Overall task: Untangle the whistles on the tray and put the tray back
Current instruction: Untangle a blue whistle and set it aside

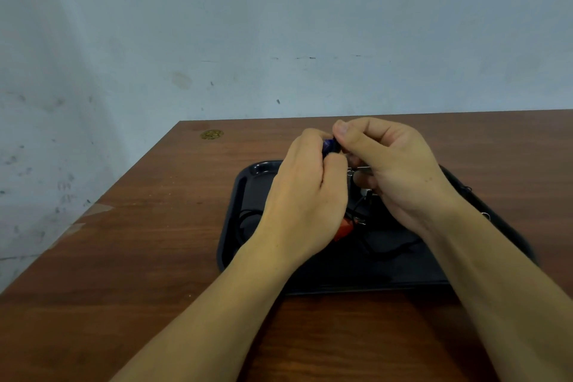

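Both hands are raised together above the far half of a black tray [245, 195], which lies flat on a brown wooden surface [155, 242] near its right side.

Left hand [305, 195]: fingers curled closed, pinching a blue whistle [329, 146] between thumb and fingertips. Only a small part of the whistle shows between the two hands.

Right hand [393, 170]: fingers curled closed, thumb pressed forward and touching the blue whistle from the right. A thin metal ring or clip [359, 169] shows just below its fingers; whether this hand grips the ring, a cord or the whistle itself cannot be determined.

A black cord [359, 205] hangs from between the hands down into the tray. A red whistle [344, 229] lies on the tray floor just below the left hand, partly hidden by the wrist. More black cord [390, 250] loops across the tray floor to the right of the red whistle.

A small round brass-coloured fitting [212, 134] sits in the surface near its far left corner, well apart from the tray.
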